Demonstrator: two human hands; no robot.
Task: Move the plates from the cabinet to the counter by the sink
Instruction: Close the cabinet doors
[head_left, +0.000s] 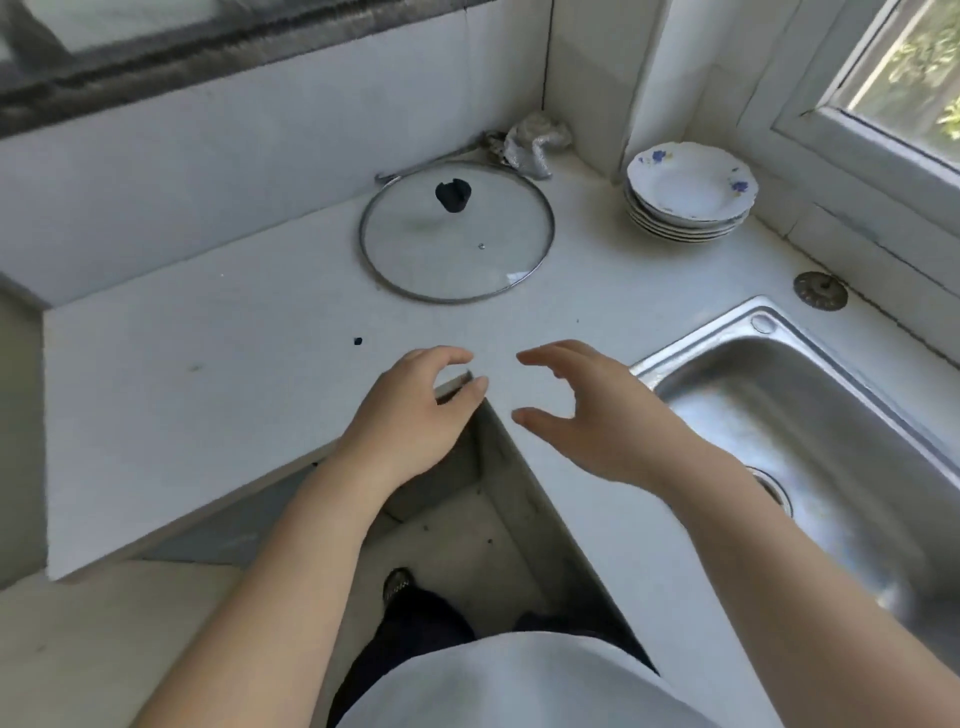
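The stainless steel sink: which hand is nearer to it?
Right. The right hand hovers beside the left rim of the stainless steel sink; the left hand is farther left, over the notch in the white counter.

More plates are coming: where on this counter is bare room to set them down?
Widest bare patch: the counter left of the glass lid, between wall and front edge. A smaller one lies between lid, plate stack and sink. The back corner is crowded: lid, crumpled cloth, plate stack.
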